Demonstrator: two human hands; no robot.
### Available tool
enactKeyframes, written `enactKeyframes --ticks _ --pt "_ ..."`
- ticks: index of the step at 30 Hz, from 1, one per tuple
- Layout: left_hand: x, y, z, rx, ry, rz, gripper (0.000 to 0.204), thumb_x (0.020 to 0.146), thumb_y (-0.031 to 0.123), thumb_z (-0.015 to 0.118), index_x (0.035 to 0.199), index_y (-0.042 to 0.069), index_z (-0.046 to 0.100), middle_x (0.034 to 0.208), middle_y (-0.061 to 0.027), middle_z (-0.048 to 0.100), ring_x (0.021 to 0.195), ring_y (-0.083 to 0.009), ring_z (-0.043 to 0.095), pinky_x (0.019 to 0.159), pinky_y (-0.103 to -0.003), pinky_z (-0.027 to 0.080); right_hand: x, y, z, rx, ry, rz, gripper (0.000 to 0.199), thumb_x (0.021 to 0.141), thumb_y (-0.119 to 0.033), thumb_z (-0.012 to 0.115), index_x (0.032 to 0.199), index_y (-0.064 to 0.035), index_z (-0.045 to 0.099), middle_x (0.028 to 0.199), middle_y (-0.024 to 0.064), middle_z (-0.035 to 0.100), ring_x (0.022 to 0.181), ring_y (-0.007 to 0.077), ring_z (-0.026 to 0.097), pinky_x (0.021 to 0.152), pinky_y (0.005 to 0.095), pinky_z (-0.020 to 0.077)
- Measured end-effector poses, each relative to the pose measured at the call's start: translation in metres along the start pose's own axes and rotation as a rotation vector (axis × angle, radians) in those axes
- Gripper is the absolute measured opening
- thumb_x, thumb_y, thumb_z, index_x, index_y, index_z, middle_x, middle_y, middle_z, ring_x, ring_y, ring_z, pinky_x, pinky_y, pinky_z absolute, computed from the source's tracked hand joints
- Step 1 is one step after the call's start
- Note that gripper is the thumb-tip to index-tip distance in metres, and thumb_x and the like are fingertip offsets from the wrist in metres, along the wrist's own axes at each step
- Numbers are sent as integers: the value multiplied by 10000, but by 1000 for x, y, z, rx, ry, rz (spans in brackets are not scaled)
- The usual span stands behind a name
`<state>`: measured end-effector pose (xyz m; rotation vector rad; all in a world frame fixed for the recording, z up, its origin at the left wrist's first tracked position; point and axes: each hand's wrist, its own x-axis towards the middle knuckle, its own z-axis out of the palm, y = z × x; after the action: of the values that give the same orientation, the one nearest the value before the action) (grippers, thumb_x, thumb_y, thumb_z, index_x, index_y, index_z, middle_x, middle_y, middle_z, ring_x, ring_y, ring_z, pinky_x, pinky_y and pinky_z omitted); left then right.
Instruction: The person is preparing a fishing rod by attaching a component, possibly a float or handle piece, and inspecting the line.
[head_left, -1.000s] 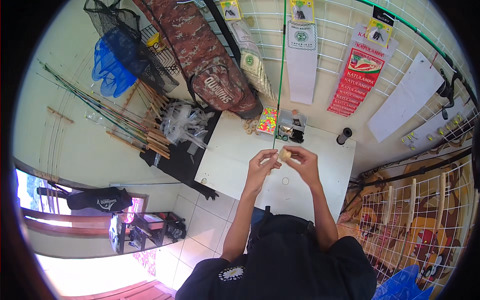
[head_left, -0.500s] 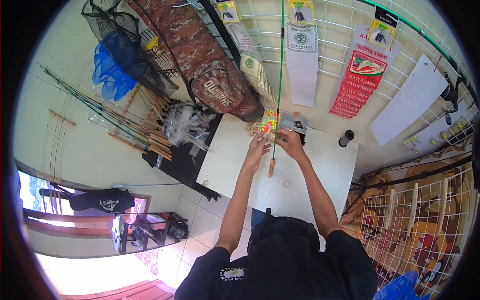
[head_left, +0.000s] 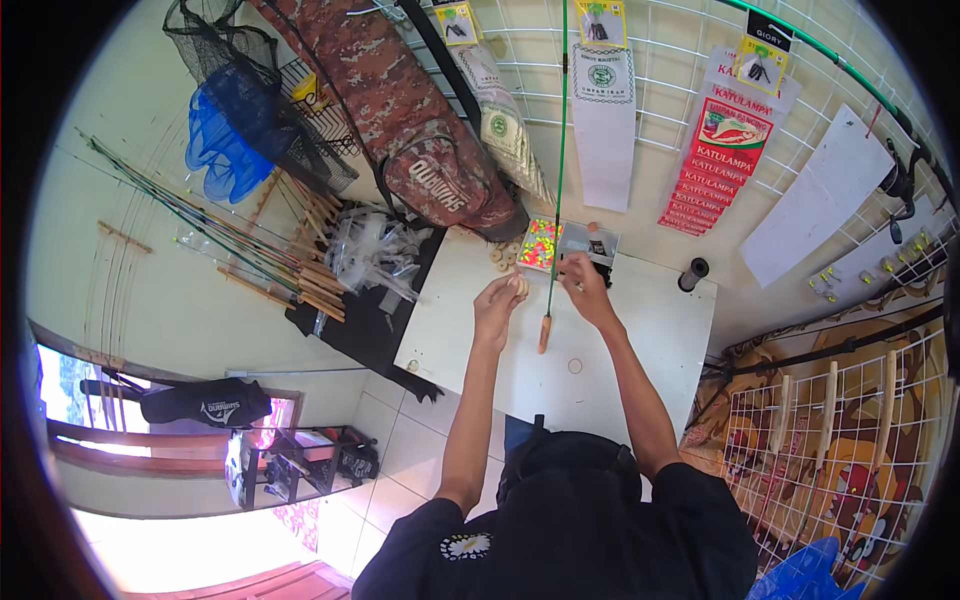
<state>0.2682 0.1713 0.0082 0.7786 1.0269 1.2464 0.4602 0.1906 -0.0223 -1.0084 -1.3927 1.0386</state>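
Right hand point(head_left: 585, 285) grip pinches green rod point(head_left: 558, 150) beneath white hanging package point(head_left: 606, 135).

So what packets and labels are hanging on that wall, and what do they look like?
Red packets: stacked strip on the wire grid, upper right; red with a picture on top.
White packet: long, hanging beside the green rod; green round mark.
Yellow cards: small, along the grid's top edge.
White sheet: plain, tilted, far right.
Bead box: on the white table, bright mixed colours.

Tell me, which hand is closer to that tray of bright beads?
The right hand, just right of the bead tray near the green rod. The left hand sits below it, holding a pale spool.
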Motion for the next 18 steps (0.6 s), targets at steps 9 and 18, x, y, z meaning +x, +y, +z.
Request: enactKeyframes --ticks 9,18 --pt "-80 5 -7 240 -128 -31 276 888 125 661 1103 -43 621 1004 -93 651 912 -140 614 817 -282 493 -77 -43 20 -51 276 8 138 907 -54 562 1043 -41 541 978 58 605 897 156 597 746 289 470" --pt "-98 -11 9 304 -260 -53 247 874 136 681 1060 -23 650 897 -57 659 833 -111 611 784 -254 478 -97 -75 37 16 179 -7 178 924 -114 567 1077 -23 579 1027 85 634 936 158 616 779 298 487"
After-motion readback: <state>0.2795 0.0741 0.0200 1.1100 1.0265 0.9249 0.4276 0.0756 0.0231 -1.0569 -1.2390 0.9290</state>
